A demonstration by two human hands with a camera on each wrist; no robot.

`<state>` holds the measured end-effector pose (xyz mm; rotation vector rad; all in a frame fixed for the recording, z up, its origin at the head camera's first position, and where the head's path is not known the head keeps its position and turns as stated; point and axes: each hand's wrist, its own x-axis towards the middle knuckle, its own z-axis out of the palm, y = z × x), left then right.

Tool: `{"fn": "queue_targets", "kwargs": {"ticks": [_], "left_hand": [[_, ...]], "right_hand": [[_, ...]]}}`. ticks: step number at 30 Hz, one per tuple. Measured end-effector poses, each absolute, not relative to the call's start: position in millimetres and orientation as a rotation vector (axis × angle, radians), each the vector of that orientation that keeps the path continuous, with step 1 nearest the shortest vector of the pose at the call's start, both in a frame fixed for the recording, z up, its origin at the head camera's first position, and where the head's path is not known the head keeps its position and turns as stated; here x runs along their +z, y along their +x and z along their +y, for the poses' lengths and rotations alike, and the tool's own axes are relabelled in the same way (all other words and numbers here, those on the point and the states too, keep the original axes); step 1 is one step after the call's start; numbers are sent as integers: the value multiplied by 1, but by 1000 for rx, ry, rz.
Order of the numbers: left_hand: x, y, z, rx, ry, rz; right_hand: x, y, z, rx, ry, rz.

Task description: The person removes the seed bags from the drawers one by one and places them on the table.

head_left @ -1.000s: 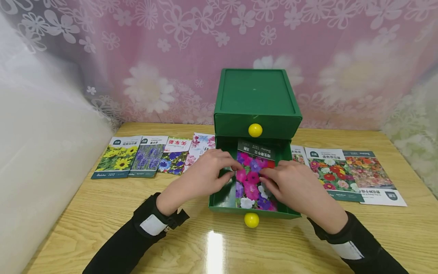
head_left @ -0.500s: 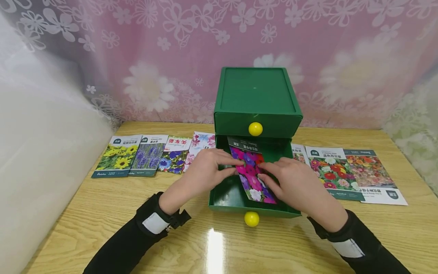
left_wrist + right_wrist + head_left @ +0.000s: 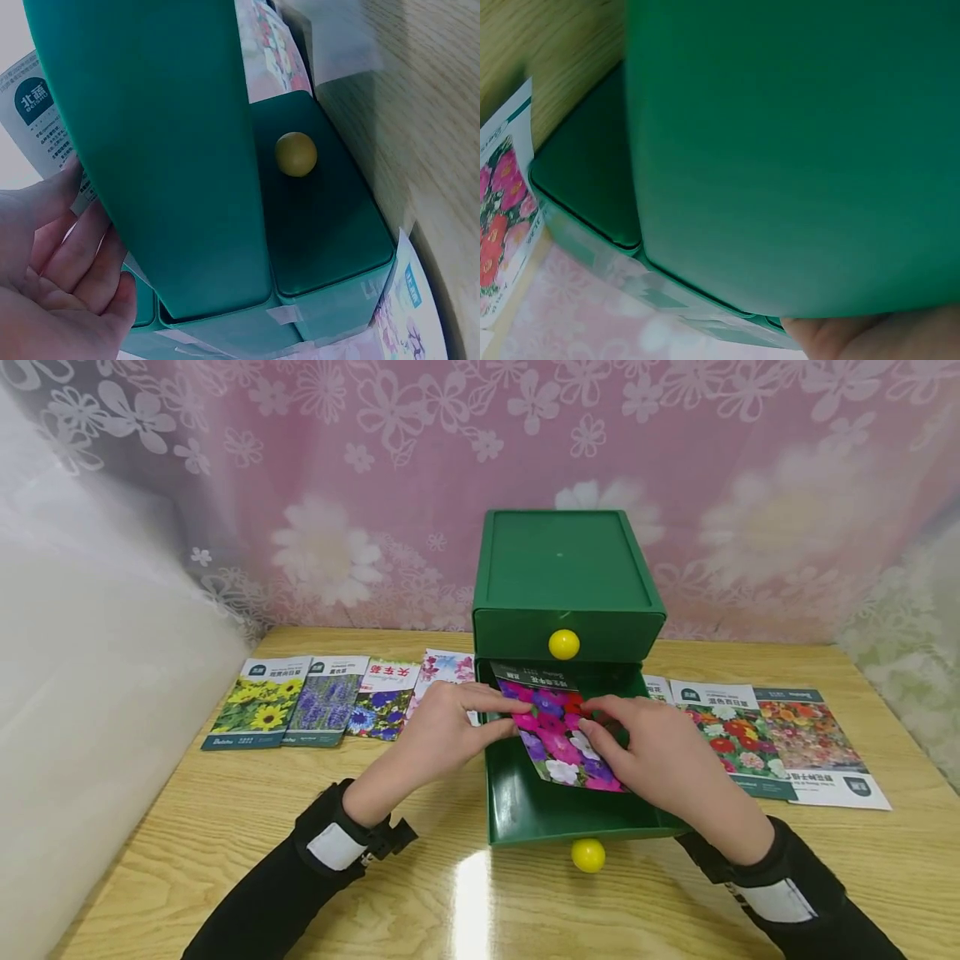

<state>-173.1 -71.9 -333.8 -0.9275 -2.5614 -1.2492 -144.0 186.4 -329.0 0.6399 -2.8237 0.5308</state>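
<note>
Over on the left, a yellow-flower packet (image 3: 257,703) is lying on the wooden counter (image 3: 225,827), and a purple-flower packet (image 3: 325,702), a blue-flower packet (image 3: 383,700) and a pink-blossom packet (image 3: 444,670) are lining up alongside! Out right, a mixed-flower packet (image 3: 731,739) is sitting beside an orange-flower packet (image 3: 816,743). Behind, a pink floral backdrop (image 3: 375,485) is hanging!

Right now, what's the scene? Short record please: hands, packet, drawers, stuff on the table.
left hand: pinches left edge of flower packet
right hand: pinches its right edge
packet pose: slanted, over the open drawer; contact with its floor unclear
top drawer: shut
middle drawer: the open one
bottom drawer: shut
knobs: yellow
table, left of cabinet: four packets
table, right of cabinet: three packets, one partly hidden
</note>
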Motion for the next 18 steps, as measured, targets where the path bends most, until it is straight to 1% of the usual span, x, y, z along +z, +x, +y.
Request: {"fn": "queue_targets", "kwargs": {"ticks": [6,12,18], "left_hand": [[-333,-176,-75,-1272,-900,-2589],[-333,-181,-80,-1367,-799,-2657],[-332,-184,-82,-1384,-783,-2690]], "right_hand": [[-328,-142,190,737,519,-2744],[-325,-142,191,847,489,-2701],[-324,-142,191,918,452,-2681]]}}
